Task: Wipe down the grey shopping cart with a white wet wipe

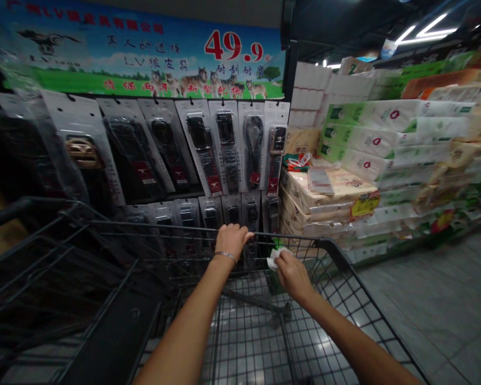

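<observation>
My left hand (233, 239) is curled over the far top rim of a black wire shopping cart (336, 251), with a thin bracelet on the wrist. My right hand (291, 272) is closed on a small white crumpled wipe or tissue (273, 259) and presses it against the inside of the cart's front wall, just right of the left hand. Both forearms reach out over the cart's basket.
Right behind the cart hangs a rack of packaged belts (220, 149) under a banner (144, 48) with a 49.9 price. Stacked packs of tissue paper (364, 160) fill the shelves to the right. Grey tiled floor (436, 299) lies at the right.
</observation>
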Demonstrator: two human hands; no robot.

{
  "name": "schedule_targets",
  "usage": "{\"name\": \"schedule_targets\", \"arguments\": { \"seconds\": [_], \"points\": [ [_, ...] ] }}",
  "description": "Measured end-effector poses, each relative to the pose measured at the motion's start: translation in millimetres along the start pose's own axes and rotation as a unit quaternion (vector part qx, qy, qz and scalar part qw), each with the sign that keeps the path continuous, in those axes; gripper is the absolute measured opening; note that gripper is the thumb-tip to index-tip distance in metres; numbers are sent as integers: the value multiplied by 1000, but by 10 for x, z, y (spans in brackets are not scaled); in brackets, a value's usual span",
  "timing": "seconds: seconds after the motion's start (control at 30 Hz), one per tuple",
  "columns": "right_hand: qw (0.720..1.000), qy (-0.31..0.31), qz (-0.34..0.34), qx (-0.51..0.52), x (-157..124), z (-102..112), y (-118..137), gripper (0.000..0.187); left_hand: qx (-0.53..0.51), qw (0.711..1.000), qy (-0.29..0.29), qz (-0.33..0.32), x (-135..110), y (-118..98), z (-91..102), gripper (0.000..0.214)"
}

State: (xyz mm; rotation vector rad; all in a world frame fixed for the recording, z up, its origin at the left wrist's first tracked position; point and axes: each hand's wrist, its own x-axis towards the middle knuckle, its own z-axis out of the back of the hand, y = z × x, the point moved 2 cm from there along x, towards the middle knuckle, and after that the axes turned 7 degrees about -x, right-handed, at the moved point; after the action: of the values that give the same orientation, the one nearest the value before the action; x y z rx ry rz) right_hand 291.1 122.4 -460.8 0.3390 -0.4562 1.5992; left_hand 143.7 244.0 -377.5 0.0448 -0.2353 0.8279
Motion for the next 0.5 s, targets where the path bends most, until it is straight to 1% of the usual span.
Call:
{"name": "schedule_targets", "arguments": {
  "seconds": [0.1, 0.13, 0.2, 0.3, 0.43, 0.5],
  "points": [
    [996, -80, 47, 11, 174, 207, 45, 23, -3, 1000, 3, 1, 1, 2, 0, 40],
    [994, -95, 53, 12, 237, 253, 47, 24, -3, 1000, 7, 3, 1, 2, 0, 40],
    [993, -103, 50, 15, 335, 283, 38, 26, -3, 1000, 11, 3, 2, 1, 1, 40],
    [994, -94, 38, 32, 359, 193, 32, 27, 0, 1000, 2, 0, -2, -1, 2, 38],
    [989, -123, 31, 79, 255, 15, 50, 27, 12, 1000, -9, -2, -5, 4, -23, 38],
    [988, -130, 22, 86, 228, -48, 54, 26, 15, 1000, -15, -4, -4, 7, -39, 38]
  ]
}}
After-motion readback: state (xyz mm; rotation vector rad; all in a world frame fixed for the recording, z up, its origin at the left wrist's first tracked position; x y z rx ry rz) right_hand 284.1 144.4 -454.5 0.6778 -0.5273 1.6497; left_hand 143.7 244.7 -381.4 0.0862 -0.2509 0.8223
